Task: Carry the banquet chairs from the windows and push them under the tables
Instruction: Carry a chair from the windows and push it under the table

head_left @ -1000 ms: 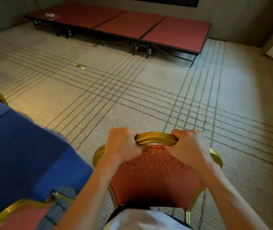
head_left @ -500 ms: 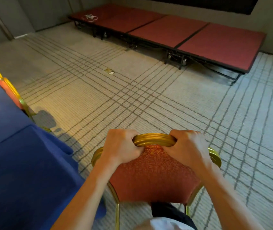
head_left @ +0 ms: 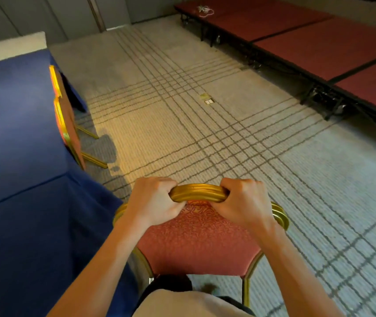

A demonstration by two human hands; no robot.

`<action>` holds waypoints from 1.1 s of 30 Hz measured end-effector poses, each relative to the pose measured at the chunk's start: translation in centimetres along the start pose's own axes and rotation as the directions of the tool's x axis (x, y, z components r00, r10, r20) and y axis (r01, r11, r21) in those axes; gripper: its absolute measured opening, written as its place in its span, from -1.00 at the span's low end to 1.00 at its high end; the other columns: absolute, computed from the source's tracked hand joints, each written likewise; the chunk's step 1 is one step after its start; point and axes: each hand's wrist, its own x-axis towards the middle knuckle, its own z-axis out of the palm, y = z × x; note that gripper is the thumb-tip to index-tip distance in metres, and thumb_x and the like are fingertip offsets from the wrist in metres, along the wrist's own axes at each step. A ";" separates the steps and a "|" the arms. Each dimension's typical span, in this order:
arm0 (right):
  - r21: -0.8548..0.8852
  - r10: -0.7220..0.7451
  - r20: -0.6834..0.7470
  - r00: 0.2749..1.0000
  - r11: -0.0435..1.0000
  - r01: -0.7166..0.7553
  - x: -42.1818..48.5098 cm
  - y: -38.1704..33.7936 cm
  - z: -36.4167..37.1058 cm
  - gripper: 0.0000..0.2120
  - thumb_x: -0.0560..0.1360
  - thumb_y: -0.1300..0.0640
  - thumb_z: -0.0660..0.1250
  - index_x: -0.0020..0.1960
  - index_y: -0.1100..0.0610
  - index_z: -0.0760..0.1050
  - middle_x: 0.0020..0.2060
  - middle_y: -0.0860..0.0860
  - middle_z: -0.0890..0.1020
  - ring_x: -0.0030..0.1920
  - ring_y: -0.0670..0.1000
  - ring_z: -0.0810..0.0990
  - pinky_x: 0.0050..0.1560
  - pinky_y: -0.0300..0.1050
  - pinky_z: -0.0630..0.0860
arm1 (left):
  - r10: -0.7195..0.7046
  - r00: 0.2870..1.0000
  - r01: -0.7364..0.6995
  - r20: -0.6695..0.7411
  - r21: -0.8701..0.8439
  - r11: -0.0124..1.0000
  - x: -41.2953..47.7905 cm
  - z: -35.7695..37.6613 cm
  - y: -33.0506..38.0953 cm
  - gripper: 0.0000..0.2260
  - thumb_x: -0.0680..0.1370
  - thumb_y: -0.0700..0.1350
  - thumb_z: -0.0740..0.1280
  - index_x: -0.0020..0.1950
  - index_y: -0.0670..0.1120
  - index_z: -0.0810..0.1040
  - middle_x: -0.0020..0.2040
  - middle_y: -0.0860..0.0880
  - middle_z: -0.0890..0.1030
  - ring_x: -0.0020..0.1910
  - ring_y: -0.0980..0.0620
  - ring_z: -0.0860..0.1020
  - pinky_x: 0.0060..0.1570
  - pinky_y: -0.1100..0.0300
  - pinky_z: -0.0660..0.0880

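My left hand (head_left: 157,200) and my right hand (head_left: 244,202) are both curled tight round the gold top bar (head_left: 198,193) of the red chair (head_left: 196,243). My fingers are wrapped over the bar, one hand on each side of its middle. The chair is right by the near corner of the blue table (head_left: 17,138), with its back to me. It is not under the table yet. I cannot tell if its feet are on the carpet (head_left: 205,143).

A second ago I saw only a bit of the blue table. Now I have turned, and its long side runs far ahead of me. My hands have not moved on the bar. I think this means I am lining up to walk along the table to a free place.

Farther along the table's side, two more chairs (head_left: 68,124) are already pushed in. Well away from the table, a small floor plate (head_left: 207,99) sits in the carpet. Across the room from the table is the low red stage (head_left: 319,42), with a white cord (head_left: 205,10) on its far end.

I can see no words or labels to read.
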 end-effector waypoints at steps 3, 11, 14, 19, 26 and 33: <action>0.023 -0.037 0.015 0.999 0.999 0.037 5.9 1.5 1.7 -0.61 0.35 -0.22 0.38 -0.41 -0.01 0.31 -0.57 -0.10 0.39 -0.55 0.06 0.43 -0.48 -0.13 0.38 | -0.040 0.999 0.040 -0.013 0.013 0.999 4.2 0.8 -2.7 -0.66 0.35 0.04 0.47 -0.42 0.11 0.30 -0.51 0.11 0.39 -0.53 0.09 0.40 -0.55 0.16 0.31; -0.021 -0.112 0.050 0.992 0.993 0.114 21.6 4.1 8.9 -0.62 0.35 -0.23 0.34 -0.41 -0.02 0.29 -0.59 -0.11 0.36 -0.57 0.04 0.43 -0.44 -0.18 0.31 | -0.126 0.991 0.127 -0.044 0.012 0.992 15.3 5.5 -14.2 -0.73 0.36 0.09 0.39 -0.43 0.06 0.36 -0.49 0.11 0.36 -0.52 0.05 0.40 -0.51 0.20 0.25; -0.038 -0.112 0.056 0.992 0.993 0.115 27.6 3.8 11.2 -0.63 0.31 -0.23 0.35 -0.41 -0.04 0.26 -0.58 -0.14 0.32 -0.56 0.06 0.44 -0.42 -0.19 0.30 | -0.134 0.990 0.135 -0.045 0.014 0.991 19.6 6.0 -18.9 -0.74 0.33 0.08 0.41 -0.43 0.05 0.37 -0.49 0.12 0.35 -0.51 0.06 0.40 -0.46 0.23 0.20; -0.070 -0.185 0.005 0.983 0.980 0.185 37.6 3.1 13.4 -0.58 0.31 -0.26 0.34 -0.42 -0.03 0.22 -0.60 -0.07 0.43 -0.57 0.07 0.45 -0.40 -0.21 0.23 | -0.176 0.982 0.179 -0.072 0.037 0.983 26.4 5.2 -25.5 -0.77 0.31 0.08 0.42 -0.43 0.01 0.47 -0.48 0.08 0.47 -0.47 0.01 0.45 -0.43 0.17 0.31; -0.043 -0.231 -0.001 0.973 0.972 0.231 51.6 4.0 19.2 -0.59 0.33 -0.23 0.35 -0.45 0.03 0.30 -0.57 -0.05 0.46 -0.55 0.08 0.47 -0.46 -0.19 0.28 | -0.222 0.972 0.228 -0.072 0.083 0.970 36.4 6.2 -35.2 -0.76 0.35 0.15 0.32 -0.37 0.00 0.55 -0.41 0.07 0.55 -0.38 0.00 0.54 -0.43 0.14 0.43; -0.006 -0.309 0.005 0.951 0.951 0.309 68.3 5.4 28.4 -0.57 0.25 -0.05 0.59 -0.46 0.02 0.34 -0.54 -0.04 0.47 -0.51 0.08 0.47 -0.37 -0.20 0.22 | -0.247 0.964 0.259 -0.099 0.129 0.957 47.7 8.3 -48.0 -0.73 0.35 0.15 0.30 -0.36 -0.04 0.58 -0.40 0.04 0.57 -0.39 -0.03 0.57 -0.45 0.17 0.40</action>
